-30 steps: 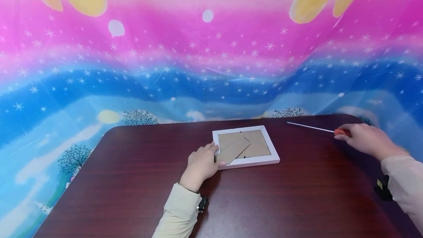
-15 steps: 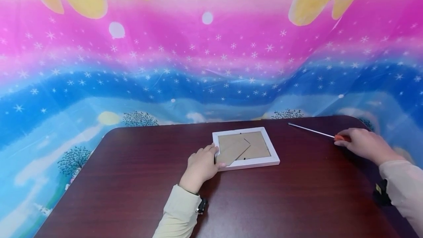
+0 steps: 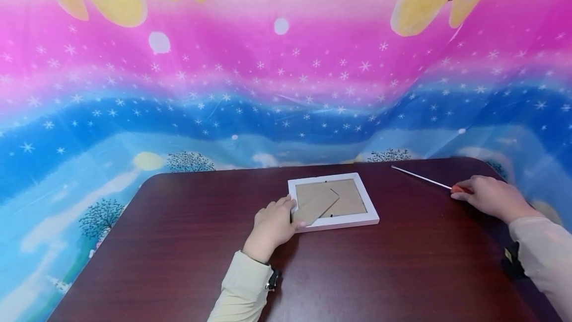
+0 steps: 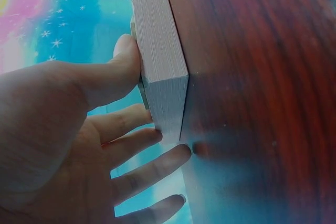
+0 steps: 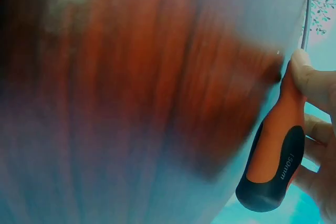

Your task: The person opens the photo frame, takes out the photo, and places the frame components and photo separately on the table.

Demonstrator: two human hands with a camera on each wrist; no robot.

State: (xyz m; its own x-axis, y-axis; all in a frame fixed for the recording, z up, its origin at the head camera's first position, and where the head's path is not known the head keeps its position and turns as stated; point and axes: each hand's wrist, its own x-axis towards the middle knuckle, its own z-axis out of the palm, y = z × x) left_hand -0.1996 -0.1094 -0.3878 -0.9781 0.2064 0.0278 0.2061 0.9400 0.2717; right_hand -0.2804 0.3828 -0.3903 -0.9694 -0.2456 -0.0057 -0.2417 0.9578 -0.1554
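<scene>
A white picture frame (image 3: 371,205) lies face down on the dark red wooden table, its brown backing board (image 3: 346,188) and slanted stand leg (image 3: 315,207) facing up. My left hand (image 3: 273,220) rests at its near left corner. In the left wrist view the thumb (image 4: 126,59) presses on the back, while the fairly straight, spread fingers (image 4: 152,174) lie along the side. Off to the right, my right hand (image 3: 496,197) pinches a screwdriver (image 3: 426,179) by its orange and black handle (image 5: 273,140). The screwdriver's shaft points left toward the table's far edge, apart from the frame.
The table (image 3: 187,242) has rounded far corners. Right behind it hangs a pink and blue printed cloth (image 3: 250,88). Each wrist wears a black strap, such as the left strap (image 3: 272,280).
My right hand and the screwdriver have come slightly lower and nearer in the head view, with the shaft slanting a little more. The left hand and picture frame stay in place.
</scene>
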